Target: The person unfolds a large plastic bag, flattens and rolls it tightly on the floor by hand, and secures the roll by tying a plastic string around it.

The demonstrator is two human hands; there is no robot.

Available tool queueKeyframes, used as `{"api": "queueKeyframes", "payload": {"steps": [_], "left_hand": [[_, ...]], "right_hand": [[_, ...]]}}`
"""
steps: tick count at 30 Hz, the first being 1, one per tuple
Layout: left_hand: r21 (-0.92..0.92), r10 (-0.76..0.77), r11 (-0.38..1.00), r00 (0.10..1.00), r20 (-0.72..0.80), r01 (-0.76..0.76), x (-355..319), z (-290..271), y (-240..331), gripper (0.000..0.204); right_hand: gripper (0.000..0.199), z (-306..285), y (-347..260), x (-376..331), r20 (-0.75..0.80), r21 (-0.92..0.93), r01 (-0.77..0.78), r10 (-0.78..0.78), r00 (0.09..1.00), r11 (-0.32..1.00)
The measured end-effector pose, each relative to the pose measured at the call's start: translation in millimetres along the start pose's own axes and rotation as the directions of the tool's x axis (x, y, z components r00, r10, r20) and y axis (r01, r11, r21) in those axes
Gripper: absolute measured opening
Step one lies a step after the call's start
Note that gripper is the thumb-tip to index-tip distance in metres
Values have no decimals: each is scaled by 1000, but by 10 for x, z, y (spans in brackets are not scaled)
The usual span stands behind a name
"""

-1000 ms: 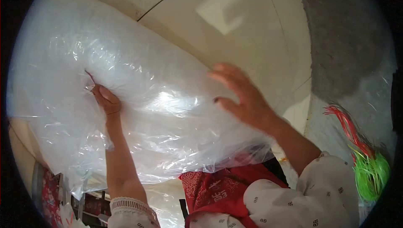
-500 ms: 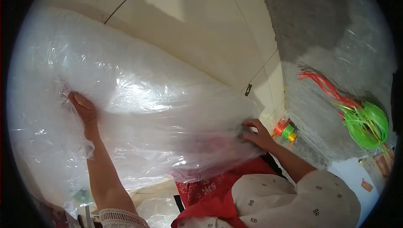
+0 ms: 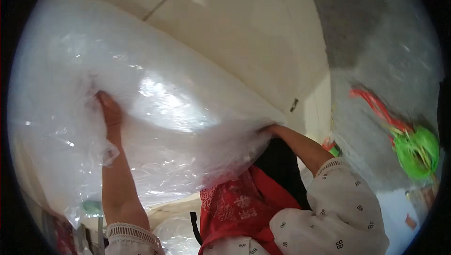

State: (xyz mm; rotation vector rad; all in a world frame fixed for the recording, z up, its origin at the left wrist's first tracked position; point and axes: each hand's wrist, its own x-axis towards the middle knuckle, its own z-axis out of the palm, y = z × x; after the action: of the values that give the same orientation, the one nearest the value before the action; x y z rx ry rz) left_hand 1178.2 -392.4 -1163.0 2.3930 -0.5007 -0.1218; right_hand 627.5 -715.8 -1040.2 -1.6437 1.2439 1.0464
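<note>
A big sheet of clear, glossy plastic film (image 3: pixel 169 109) spreads in folds across the left and middle of the view, before my body. On its left part, my left hand (image 3: pixel 109 107) is closed on a gathered bunch of the film; its fingertips are partly covered by folds. At the film's right end, my right hand (image 3: pixel 271 129) grips the edge, fingers mostly hidden in bunched plastic and a little blurred. Some film hangs beside my left forearm.
A pale surface (image 3: pixel 244 34) lies beyond the film. On the grey floor (image 3: pixel 357 34) at right is a bundle of green and red strands (image 3: pixel 416 154). A small red and green object (image 3: pixel 331 147) sits behind my right forearm. More clear plastic (image 3: pixel 176 236) lies below.
My right hand has moved left toward my body, drawing the film's right end in and bunching it. My left hand, still holding film, has shifted slightly right and up. The whole view has shifted somewhat.
</note>
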Motion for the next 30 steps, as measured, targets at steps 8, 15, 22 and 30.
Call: {"api": "queueKeyframes", "payload": {"steps": [8, 15, 22, 30], "left_hand": [[26, 28, 999, 999, -25, -27, 249, 72, 425, 42], [114, -20, 993, 999, 48, 14, 69, -247, 457, 41], [101, -76, 993, 994, 83, 67, -37, -166, 594, 40], [67, -155, 986, 987, 43, 152, 29, -123, 708, 40]], "right_hand": [[56, -426, 313, -252, 33, -71, -93, 95, 995, 993], [49, -793, -692, -1020, -38, -95, -72, 69, 997, 993], [106, -357, -4555, 467, -445, -485, 721, -849, 285, 496], [89, -66, -6876, 766, -177, -577, 806, -983, 39, 136]]}}
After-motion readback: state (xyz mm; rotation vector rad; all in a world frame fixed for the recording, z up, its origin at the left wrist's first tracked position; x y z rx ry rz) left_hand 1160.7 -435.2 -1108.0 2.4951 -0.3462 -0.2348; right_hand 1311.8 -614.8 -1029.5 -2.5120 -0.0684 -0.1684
